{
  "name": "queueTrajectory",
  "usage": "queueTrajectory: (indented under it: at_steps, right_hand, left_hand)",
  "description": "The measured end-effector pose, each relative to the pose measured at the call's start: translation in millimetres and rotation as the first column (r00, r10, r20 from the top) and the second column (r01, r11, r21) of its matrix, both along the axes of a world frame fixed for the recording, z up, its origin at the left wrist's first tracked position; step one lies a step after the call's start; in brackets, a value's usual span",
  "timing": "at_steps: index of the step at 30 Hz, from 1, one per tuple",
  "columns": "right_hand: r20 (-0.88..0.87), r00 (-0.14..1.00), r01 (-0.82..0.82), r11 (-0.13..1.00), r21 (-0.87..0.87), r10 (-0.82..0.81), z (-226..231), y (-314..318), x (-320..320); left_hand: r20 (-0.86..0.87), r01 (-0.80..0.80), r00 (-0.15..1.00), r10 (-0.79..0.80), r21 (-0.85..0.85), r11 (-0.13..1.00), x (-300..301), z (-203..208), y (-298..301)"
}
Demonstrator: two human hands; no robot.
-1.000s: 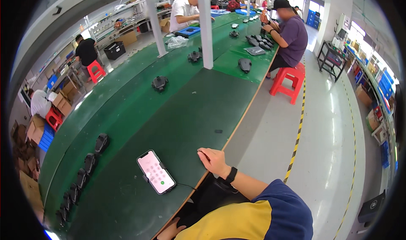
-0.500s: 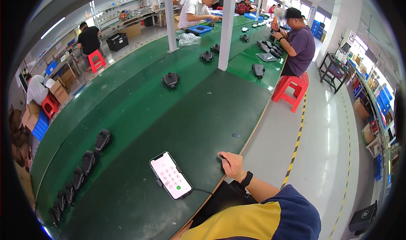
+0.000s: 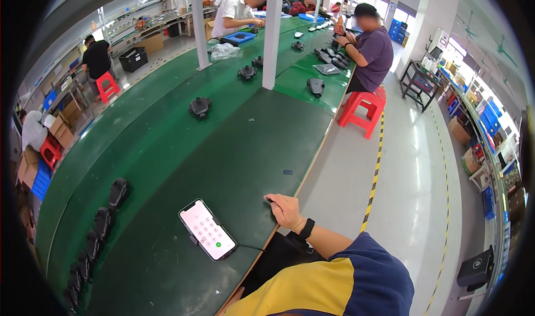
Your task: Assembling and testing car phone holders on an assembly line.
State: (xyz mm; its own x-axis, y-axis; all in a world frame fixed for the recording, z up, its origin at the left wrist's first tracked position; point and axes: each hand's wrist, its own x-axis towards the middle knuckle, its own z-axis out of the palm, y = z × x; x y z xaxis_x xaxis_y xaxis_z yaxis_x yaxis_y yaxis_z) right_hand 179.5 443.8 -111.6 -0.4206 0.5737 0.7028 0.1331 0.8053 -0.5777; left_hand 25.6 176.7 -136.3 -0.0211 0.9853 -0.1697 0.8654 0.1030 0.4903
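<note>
- Green-topped table (image 3: 239, 137): runs from the near left to the far end; its right edge borders the floor.
- Co-worker in a purple shirt (image 3: 376, 51): sits at the far right side of the table, on a red stool (image 3: 365, 101).
- Row of black devices (image 3: 102, 222): stands along the near left of the table, closely spaced; further single units, one of them a black device (image 3: 199, 107), lie towards the far end.
- Right hand (image 3: 286, 211): rests at the table's right edge, fingers bent inward; a dark spot shows at the fingertips, and whether anything is grasped cannot be told. A black wristband (image 3: 306, 228) is worn.
- Left hand (image 3: 238, 295): only a strip of skin shows, low at the near table edge; finger state cannot be told.
- Phone (image 3: 207, 228): lies on the near part of the table, left of the right hand and apart from it, screen lit with a keypad, seated in a dark holder (image 3: 193, 240).
- Black cable (image 3: 251, 247): runs right from the phone to the table edge.
- Small dark oblong piece (image 3: 288, 172): lies flat just beyond the right hand, not touching it.
</note>
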Motion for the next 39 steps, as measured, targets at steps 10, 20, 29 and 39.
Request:
queueTrajectory:
  at_steps: [10,20,29,39]
  right_hand:
    - [0.013,0.996,-0.082,0.955,-0.285,0.089,35,-22,3]
    - [-0.504,0.802,-0.441,0.887,-0.138,0.320,104,-52,6]
    - [-0.406,0.827,-0.499,0.840,-0.212,0.389,106,-62,-3]
    - [0.489,0.439,-0.586,0.653,-0.480,0.754,104,-73,-34]
  left_hand:
    - [0.106,-0.042,0.992,0.068,-0.230,0.972,17,21,-18]
    - [0.285,-0.116,0.931,0.226,-0.355,0.928,27,24,-34]
    - [0.092,-0.082,0.992,0.090,-0.095,0.992,27,6,-40]
    - [0.268,-0.296,0.909,0.320,-0.128,0.947,5,76,-51]
